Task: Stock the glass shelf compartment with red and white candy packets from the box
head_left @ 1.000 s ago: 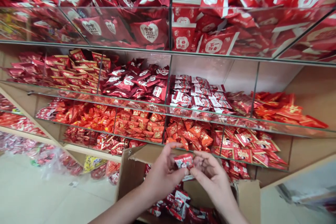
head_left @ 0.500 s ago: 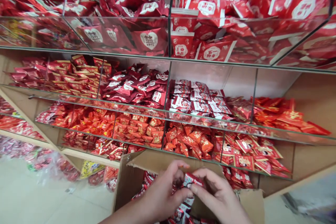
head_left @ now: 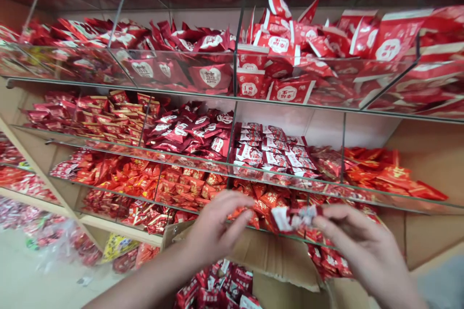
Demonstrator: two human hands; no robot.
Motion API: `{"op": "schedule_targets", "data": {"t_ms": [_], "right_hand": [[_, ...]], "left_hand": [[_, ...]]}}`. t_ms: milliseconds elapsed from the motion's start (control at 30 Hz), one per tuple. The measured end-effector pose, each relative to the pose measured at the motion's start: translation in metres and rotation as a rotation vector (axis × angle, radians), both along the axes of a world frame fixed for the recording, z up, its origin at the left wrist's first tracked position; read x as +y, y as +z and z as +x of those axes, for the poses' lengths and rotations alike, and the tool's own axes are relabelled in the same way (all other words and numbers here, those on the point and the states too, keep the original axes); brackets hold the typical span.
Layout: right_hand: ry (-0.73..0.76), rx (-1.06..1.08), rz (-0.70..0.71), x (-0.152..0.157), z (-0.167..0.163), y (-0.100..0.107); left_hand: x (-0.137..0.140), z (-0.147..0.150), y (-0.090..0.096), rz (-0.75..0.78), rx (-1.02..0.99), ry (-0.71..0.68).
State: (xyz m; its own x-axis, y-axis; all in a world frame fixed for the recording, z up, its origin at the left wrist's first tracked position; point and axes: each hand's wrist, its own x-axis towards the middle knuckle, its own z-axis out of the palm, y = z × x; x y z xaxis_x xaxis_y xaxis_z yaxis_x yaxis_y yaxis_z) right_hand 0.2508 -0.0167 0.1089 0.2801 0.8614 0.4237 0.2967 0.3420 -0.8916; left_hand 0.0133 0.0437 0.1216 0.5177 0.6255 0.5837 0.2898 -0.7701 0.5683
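Up close, a person's right hand (head_left: 362, 246) pinches a small red-and-white candy packet (head_left: 295, 217) at its right end between fingertips and thumb, holding it in the air in front of glass display shelves (head_left: 232, 101). Just beside it, the left hand (head_left: 217, 227) hovers with fingers loosely curled and slightly parted, clasping nothing, not touching the packet. Below both hands sits an open cardboard box (head_left: 275, 256) holding more red packets. The shelves behind are divided into compartments heaped with red wrapped sweets.
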Motion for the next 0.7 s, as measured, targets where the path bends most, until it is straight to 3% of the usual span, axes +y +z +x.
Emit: {"op": "schedule_targets", "data": {"t_ms": [100,200,300,400,567,700], "right_hand": [[-0.129,0.093,0.051,0.037,0.007,0.038],[-0.089,0.097,0.034,0.08,-0.003,0.069],[-0.034,0.09,-0.113,0.12,-0.021,0.082],[0.016,0.079,-0.259,0.145,-0.034,0.079],[0.01,-0.054,-0.354,0.157,-0.044,0.073],[-0.047,-0.32,-0.37,0.156,-0.045,0.075]], "left_hand": [[0.034,-0.005,0.025,0.454,0.088,0.098],[0.065,-0.005,0.043,0.653,0.154,0.221],[0.083,-0.001,0.054,0.722,0.241,0.273],[0.088,0.003,0.059,0.733,0.38,0.304],[0.084,0.006,0.06,0.738,0.524,0.385],[0.082,0.011,0.058,0.786,0.575,0.337]]}}
